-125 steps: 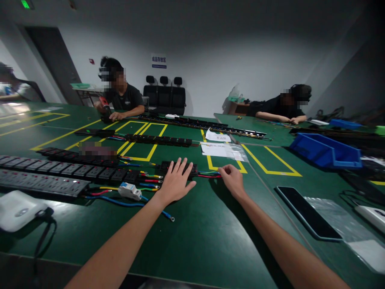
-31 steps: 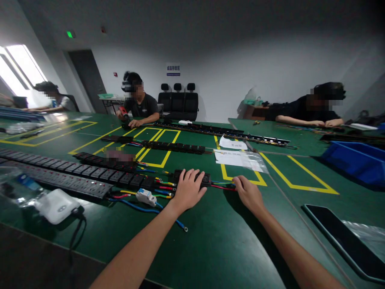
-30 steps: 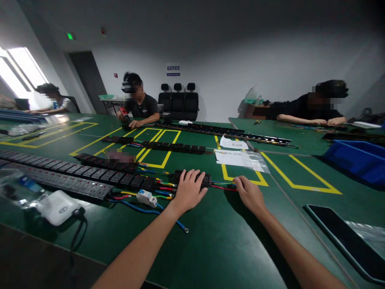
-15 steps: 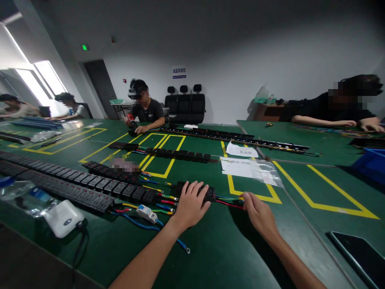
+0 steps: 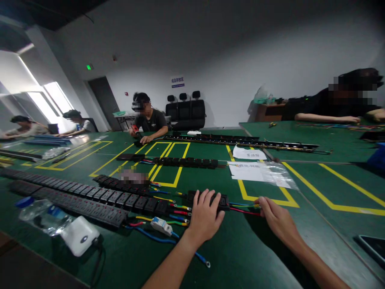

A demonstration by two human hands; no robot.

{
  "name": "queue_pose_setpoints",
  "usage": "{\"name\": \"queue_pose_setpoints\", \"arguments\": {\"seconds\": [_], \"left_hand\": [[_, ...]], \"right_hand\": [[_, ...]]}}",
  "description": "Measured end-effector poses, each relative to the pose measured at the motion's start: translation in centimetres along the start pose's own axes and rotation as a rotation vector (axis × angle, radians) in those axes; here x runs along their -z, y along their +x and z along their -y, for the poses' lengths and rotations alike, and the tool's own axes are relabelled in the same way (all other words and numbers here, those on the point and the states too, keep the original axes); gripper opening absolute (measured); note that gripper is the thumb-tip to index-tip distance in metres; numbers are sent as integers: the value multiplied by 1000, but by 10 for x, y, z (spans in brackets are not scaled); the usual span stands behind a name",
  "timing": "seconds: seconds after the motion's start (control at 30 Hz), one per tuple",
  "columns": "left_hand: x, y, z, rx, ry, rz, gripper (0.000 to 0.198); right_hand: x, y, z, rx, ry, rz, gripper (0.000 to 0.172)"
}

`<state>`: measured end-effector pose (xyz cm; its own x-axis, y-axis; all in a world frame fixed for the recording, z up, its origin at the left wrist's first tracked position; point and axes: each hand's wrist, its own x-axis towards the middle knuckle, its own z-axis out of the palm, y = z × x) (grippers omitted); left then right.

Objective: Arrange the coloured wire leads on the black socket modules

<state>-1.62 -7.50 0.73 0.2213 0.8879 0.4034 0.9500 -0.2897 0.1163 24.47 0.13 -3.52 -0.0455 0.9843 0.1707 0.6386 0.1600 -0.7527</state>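
My left hand [image 5: 206, 214] lies over a short black socket module [image 5: 223, 202], fingers stretched across its top. Out of the module's right end run blue, yellow-green and red wires [image 5: 243, 208]. Their far ends are pinched between the thumb and fingers of my right hand [image 5: 275, 214]; the tips are hidden there. Left of my left hand, long black socket strips [image 5: 111, 200] lie side by side, with ring-ended coloured wires [image 5: 180, 214] reaching toward my wrist. A small white circuit breaker [image 5: 161, 226] sits on the blue cable in front of them.
Near the left edge are a plastic bottle [image 5: 45, 216] and a white box [image 5: 80, 236] with a black cord. Paper sheets [image 5: 248, 170] lie beyond my hands, a phone [image 5: 371, 251] at right. Across the green table, a co-worker [image 5: 150, 120] holds a red tool; another person [image 5: 339, 100] leans at right.
The view has shifted, so the table and both hands appear further right and slightly lower. My left hand stays on the module and my right hand keeps its pinch on the wires.
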Motion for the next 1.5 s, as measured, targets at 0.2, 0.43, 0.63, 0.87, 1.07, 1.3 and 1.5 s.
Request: {"name": "queue_pose_setpoints", "arguments": {"seconds": [0.2,0.43,0.63,0.87,1.07,1.3,1.5], "left_hand": [[-5,-2,4,-12,-37,-48,50],[-7,1,8,-28,-159,-68,52],[-7,3,10,-46,-230,-74,55],[-10,5,14,-47,-241,-81,63],[-14,5,15,-63,-220,-83,66],[-11,6,15,-97,-168,-87,67],[-10,7,17,-156,-109,-100,64]], "right_hand": [[3,1,2,-12,-5,-10,62],[6,-1,9,-11,68,-99,59],[5,-2,5,-36,100,-120,59],[3,0,4,-14,170,-169,58],[3,0,5,2,154,-180,56],[4,-1,7,41,127,-170,53],[7,0,12,64,195,-224,46]]}}
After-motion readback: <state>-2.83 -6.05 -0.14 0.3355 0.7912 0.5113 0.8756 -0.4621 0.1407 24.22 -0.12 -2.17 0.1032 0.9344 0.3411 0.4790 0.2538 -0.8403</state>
